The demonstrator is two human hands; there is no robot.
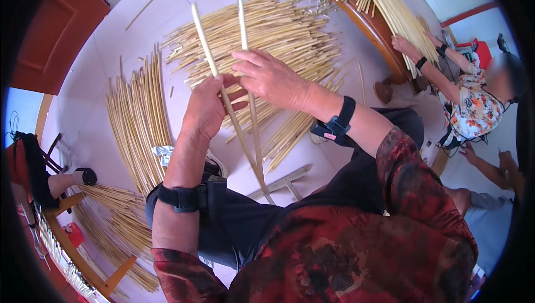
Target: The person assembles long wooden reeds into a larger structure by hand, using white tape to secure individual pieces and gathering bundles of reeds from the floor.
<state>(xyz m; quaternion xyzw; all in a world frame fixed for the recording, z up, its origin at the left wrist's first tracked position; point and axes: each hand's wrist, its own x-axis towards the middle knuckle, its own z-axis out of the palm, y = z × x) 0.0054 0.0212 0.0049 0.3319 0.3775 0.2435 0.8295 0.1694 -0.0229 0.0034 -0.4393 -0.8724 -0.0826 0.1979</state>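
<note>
Two long, thin, pale wooden sticks slant up in front of me, their lower ends close together between my knees. My left hand (205,108) is closed around the left stick (203,38). My right hand (273,80) pinches the right stick (242,13) a little higher up, its fingertips close to the left hand. Beneath both hands, a broad heap of similar yellowish sticks (267,30) lies across the floor. Another bundle of sticks (139,116) is laid out lengthwise to the left, with a crumpled silvery wrapper (163,153) on its near end.
A low wooden bench (370,32) at the upper right bears more sticks, where a co-worker's hands (409,49) rest on a bundle. More sticks (125,219) lie at the lower left near a wooden frame (114,278). A grey metal-looking bar (287,183) sits between my feet.
</note>
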